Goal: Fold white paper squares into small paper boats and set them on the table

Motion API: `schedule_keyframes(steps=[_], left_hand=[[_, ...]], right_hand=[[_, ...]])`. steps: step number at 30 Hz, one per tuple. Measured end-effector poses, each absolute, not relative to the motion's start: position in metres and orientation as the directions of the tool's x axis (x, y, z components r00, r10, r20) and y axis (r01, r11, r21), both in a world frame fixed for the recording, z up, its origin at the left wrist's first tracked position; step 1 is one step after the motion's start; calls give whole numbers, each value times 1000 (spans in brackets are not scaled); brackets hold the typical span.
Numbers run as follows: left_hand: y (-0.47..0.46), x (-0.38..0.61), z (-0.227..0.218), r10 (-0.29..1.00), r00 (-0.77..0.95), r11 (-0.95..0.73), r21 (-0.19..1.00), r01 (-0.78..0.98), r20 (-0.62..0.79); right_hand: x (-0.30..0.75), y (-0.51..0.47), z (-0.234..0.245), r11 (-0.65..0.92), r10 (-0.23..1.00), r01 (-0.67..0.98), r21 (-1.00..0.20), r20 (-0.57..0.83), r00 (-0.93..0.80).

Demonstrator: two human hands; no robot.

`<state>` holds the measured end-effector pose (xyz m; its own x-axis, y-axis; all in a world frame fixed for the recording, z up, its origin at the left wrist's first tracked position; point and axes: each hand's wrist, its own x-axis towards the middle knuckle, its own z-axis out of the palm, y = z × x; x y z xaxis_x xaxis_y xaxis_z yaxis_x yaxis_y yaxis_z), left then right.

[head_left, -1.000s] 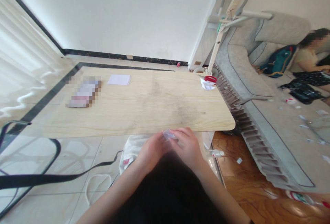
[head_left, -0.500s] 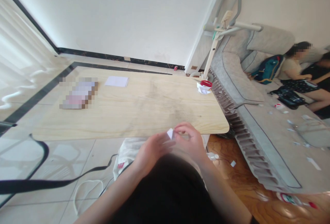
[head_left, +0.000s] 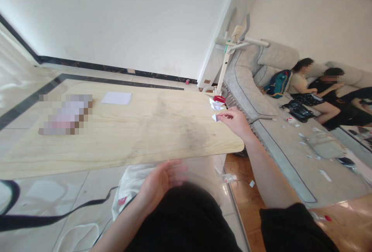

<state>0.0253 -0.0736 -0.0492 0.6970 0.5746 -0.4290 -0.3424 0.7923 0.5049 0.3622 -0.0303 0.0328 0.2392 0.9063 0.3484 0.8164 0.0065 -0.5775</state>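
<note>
Between the fingertips of my right hand (head_left: 236, 121) is a small folded piece of white paper (head_left: 215, 117), held over the right end of the wooden table (head_left: 145, 128). Just beyond it lie white folded papers (head_left: 216, 105), with red-handled scissors (head_left: 219, 99) resting by them. My left hand (head_left: 167, 175) is at the near table edge, palm turned inward and fingers spread, slightly blurred, with nothing in it.
A stack of white paper (head_left: 117, 98) lies at the table's back left, beside a pixelated object (head_left: 66, 114). To the right, a grey sofa (head_left: 279, 147) holds a backpack (head_left: 277, 83), paper scraps and seated people. A white cloth (head_left: 128, 182) hangs below the near edge.
My right hand has moved forward and right with the folded paper, away from my left hand. The left hand has let go and opened. The view has swung to the right.
</note>
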Motion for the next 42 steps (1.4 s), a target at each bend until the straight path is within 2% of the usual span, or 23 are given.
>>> schedule_keyframes(steps=[2, 4, 5, 7, 13, 25, 42], left_hand=[[-74, 26, -48, 582, 696, 784, 516, -344, -421], [-75, 26, -47, 580, 688, 786, 522, -331, -437], [-75, 27, -48, 578, 682, 788, 523, -324, -448], [-75, 27, -48, 570, 672, 795, 524, -307, -472], [-75, 26, -50, 574, 654, 791, 540, -288, -492], [-76, 26, -53, 578, 655, 786, 549, -286, -486], [-74, 24, -41, 622, 592, 760, 576, -301, -512]], right_hand=[[394, -13, 40, -78, 911, 938, -337, 359, 205], [417, 0, 42, -117, 947, 981, -153, 282, 156], [425, 4, 42, -133, 959, 987, -91, 239, 152], [435, 10, 38, -152, 964, 987, -58, 211, 161], [441, 21, 21, -171, 973, 984, -58, 148, 178], [444, 30, 13, -106, 990, 989, -100, 82, 114], [444, 28, 12, -128, 985, 989, -74, 108, 136]])
